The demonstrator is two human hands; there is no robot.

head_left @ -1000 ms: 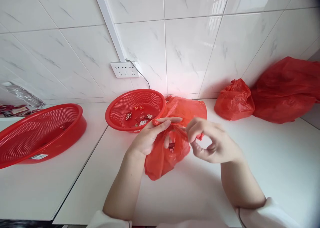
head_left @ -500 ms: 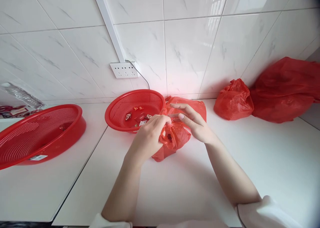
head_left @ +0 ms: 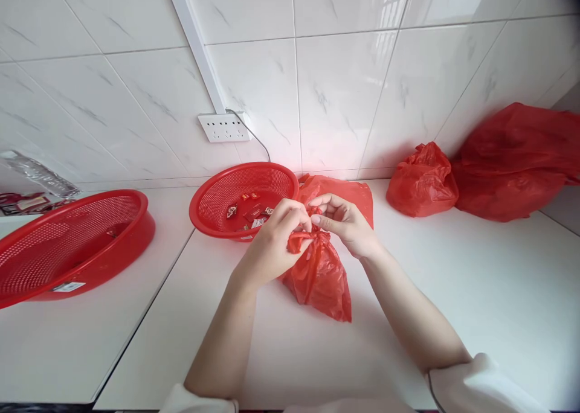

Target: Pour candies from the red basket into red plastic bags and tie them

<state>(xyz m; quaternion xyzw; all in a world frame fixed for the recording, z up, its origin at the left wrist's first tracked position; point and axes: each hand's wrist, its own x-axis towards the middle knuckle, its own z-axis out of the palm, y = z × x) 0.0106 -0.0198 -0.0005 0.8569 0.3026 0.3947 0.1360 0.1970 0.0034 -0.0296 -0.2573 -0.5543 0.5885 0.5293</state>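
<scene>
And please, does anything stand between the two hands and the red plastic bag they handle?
Nothing visible does: the left hand and the right hand touch the red plastic bag directly, at its gathered top. The perforated red basket and a flatter red bag are farther back, not between.

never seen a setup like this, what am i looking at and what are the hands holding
There is no machine: these are a person's bare hands, seen by one head-worn camera looking forward and down. The left hand and right hand hold the bunched top of a thin red plastic bag. On the white tabletop, a round red perforated plastic basket with small wrapped pieces inside sits beyond the left hand. A bigger red plastic basket stands at left; a small red plastic bag and a large red plastic bag lie at right.
</scene>
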